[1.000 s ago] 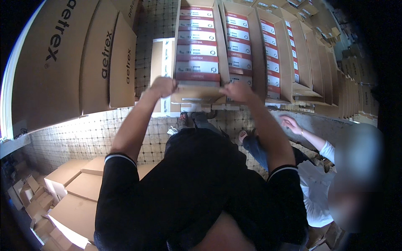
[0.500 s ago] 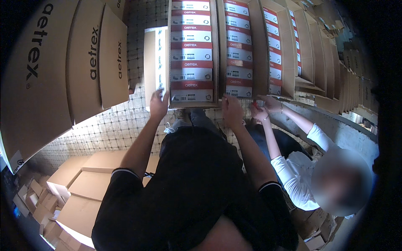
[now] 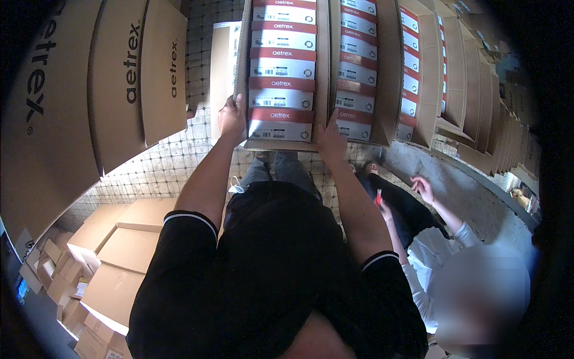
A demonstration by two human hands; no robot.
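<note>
An open brown carton (image 3: 281, 145) stands directly in front of me, filled with a stack of red-and-white shoe boxes (image 3: 281, 97). My left hand (image 3: 231, 119) grips the lower left side of this carton, its thumb up along the wall. At the lower right corner my right hand (image 3: 331, 142) is closed round the carton's right wall, fingers partly hidden. A second open carton (image 3: 387, 78) with similar shoe boxes sits close against its right side. To the left, behind my left hand, is a closed carton (image 3: 221, 78) with a taped edge.
Large printed cartons (image 3: 162, 84) stand on the left. Several brown boxes (image 3: 128, 254) are stacked at lower left. More open cartons (image 3: 472, 90) line the right side. A person in a white top (image 3: 427, 257) crouches at my right, a small red object in one hand.
The carton in my hands now looks larger and has shifted slightly right in view. The co-worker's hands have drawn back from the second carton, toward the lower right.
</note>
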